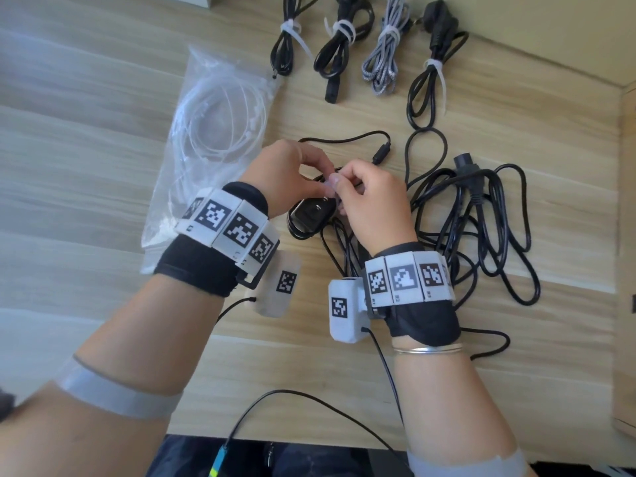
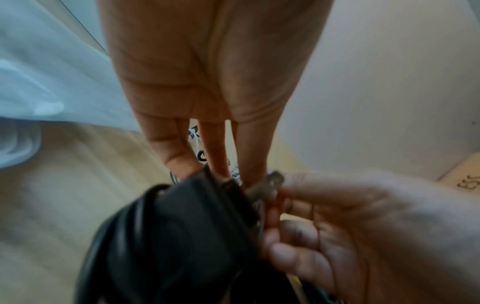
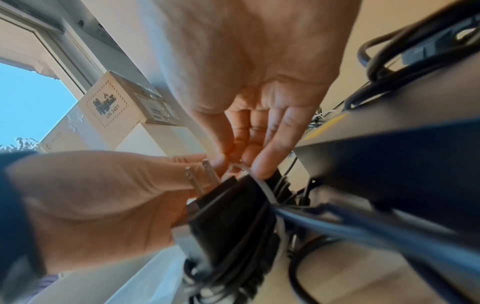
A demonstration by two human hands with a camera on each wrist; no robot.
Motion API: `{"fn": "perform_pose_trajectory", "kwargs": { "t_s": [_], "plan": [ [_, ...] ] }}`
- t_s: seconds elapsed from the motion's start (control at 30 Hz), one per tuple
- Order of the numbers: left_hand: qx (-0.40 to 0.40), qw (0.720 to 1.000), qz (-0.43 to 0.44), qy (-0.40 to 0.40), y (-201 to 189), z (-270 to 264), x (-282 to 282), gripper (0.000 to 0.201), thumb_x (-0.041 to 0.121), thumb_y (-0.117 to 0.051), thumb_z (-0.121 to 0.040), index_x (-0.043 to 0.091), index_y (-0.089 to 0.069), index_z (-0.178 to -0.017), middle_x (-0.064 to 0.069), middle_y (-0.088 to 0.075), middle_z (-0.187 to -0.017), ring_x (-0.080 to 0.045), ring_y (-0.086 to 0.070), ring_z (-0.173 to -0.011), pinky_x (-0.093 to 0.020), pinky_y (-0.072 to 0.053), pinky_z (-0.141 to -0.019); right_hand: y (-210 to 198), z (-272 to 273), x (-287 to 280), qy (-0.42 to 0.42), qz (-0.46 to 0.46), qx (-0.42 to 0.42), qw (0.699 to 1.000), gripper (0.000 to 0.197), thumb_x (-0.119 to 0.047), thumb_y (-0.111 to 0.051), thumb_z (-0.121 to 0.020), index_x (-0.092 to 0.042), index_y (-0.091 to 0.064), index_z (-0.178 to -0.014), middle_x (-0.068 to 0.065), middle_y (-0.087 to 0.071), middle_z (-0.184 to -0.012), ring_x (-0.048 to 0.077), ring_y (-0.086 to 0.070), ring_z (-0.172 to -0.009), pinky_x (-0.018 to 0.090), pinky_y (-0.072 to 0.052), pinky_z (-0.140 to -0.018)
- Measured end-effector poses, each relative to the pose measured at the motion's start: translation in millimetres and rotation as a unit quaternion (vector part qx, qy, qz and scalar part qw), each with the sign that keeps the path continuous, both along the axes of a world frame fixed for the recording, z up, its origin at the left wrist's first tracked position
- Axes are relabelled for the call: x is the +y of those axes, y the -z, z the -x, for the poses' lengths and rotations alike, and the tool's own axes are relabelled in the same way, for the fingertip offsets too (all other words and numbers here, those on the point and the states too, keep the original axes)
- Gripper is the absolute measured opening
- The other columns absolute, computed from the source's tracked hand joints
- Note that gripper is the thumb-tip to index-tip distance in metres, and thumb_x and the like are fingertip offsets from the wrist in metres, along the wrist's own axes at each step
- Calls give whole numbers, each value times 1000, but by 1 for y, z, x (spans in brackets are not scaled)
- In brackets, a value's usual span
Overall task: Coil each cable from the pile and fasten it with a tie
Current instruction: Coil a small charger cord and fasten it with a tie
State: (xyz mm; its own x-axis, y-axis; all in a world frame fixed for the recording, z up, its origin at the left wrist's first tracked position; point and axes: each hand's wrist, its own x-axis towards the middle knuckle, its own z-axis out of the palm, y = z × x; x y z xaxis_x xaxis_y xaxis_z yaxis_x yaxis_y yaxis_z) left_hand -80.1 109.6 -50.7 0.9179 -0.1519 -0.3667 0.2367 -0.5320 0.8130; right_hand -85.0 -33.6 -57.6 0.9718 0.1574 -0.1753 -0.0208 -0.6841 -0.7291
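Pinching a white tie [image 3: 267,191] at its end, the right hand [image 1: 375,204] meets the left hand [image 1: 289,177], whose fingers curl round a black adapter [image 1: 311,215] with its cord wound about it; the tie wraps that bundle. Loose black cables [image 1: 481,215] sprawl at 3 o'clock on the worktop [image 1: 103,139]. Four tied cables [image 1: 344,46] lie at 12 o'clock, a bag of ties [image 1: 213,132] at 10.
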Motion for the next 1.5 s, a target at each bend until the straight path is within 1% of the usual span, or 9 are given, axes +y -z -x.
{"fn": "perform_pose_trajectory", "kwargs": {
  "t_s": [0.13,0.27,0.43,0.67,0.8,1.0,1.2,1.37,1.5],
  "plan": [
    [-4,1000,28,2,10,3,-4,19,18,-68,-81,27,-56,-71,2,-64,-114,-1,-47,-62,-24,-48,-78,-1,0,-1,5,10,8,1000,20,-21,-56,-89,-11,-55,-72,7,-67,-71,28,-63,-71,44,-52,-71],
    [-9,998,58,-8,13,2,-4,24,13,-66,-83,25,-50,-69,5,-50,-110,-4,-49,-96,-13,-40,-81,-5,-2,-4,15,12,-11,1000,16,-11,-55,-87,-1,-57,-75,9,-68,-72,27,-63,-73,40,-50,-73],
    [-7,998,54,15,10,-6,-4,12,16,-61,-87,14,-51,-81,8,-52,-86,2,-46,-69,-15,-38,-57,-10,-3,-7,39,-5,-9,999,19,-13,-53,-89,-1,-58,-76,13,-66,-69,30,-62,-70,44,-49,-72],
    [5,996,91,6,1,-5,-5,16,14,-61,-87,25,-55,-78,-1,-63,-103,-10,-60,-82,-23,-47,-66,-17,-8,-1,7,3,47,999,46,-33,-52,-92,-3,-51,-57,24,-58,-67,29,-51,-63,37,-44,-61],
    [29,996,88,5,-3,-3,-6,19,16,-62,-86,26,-52,-73,-7,-59,-120,-25,-62,-98,-46,-55,-78,-16,-6,-2,1,10,15,1000,45,-29,-52,-92,-11,-46,-51,20,-57,-60,32,-57,-65,41,-47,-65],
    [29,995,90,22,-19,-8,-8,20,17,-61,-87,26,-49,-72,-16,-62,-96,-39,-63,-86,-51,-56,-63,-27,-2,-8,13,-27,-23,999,42,-26,-51,-91,-13,-47,-51,6,-46,-48,21,-48,-53,34,-42,-60],
    [-16,997,71,32,-31,-17,-19,12,13,-63,-85,19,-55,-78,10,-61,-85,8,-53,-65,-21,-44,-66,-46,-12,-27,-1,-18,106,994,22,-29,-47,-96,-18,-53,-77,-3,-55,-76,17,-56,-78,41,-51,-81],
    [-30,995,78,56,-52,-22,-42,25,-1,-57,-84,18,-62,-99,1,-61,-111,-11,-58,-82,-30,-50,-83,-52,-7,-44,111,-61,104,987,11,-25,-42,-97,-31,-47,-88,-4,-61,-97,22,-62,-92,48,-52,-86],
    [-61,994,74,56,-67,-31,-68,45,-5,-55,-82,22,-52,-117,7,-51,-116,-9,-56,-69,-27,-51,-68,-61,-8,-66,196,-133,97,967,10,-22,-41,-97,-27,-45,-89,5,-62,-97,27,-67,-83,41,-58,-76]
  ]
}}
